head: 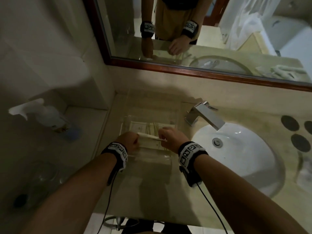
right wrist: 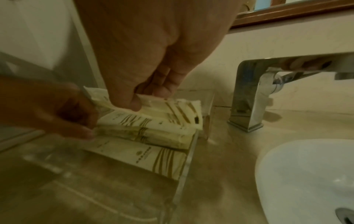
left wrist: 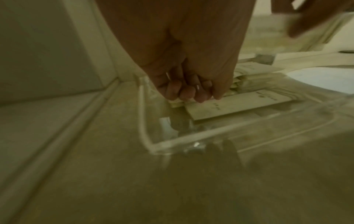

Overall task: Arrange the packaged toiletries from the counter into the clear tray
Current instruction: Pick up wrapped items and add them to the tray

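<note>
- Several cream sachets (right wrist: 145,128) with gold stripes already lie side by side inside the clear tray (left wrist: 191,136), which sits on the beige counter (head: 152,191) between the side wall and the sink (head: 244,149).
- Both hands work one more flat packet (head: 151,137) over that row: the left hand (head: 129,141) pinches its left end with curled fingers, and the right hand (right wrist: 153,72) pinches its right end between thumb and fingertips.
- That packet hovers tilted just above the others, not yet laid flat.
- No loose toiletry packet shows on the counter around the tray, so by my judgement the task is near its end, with this packet to settle and square up.
- A chrome faucet (right wrist: 254,94) stands just right of the tray; a pump bottle (head: 49,115) stands on the ledge to the left.
</note>
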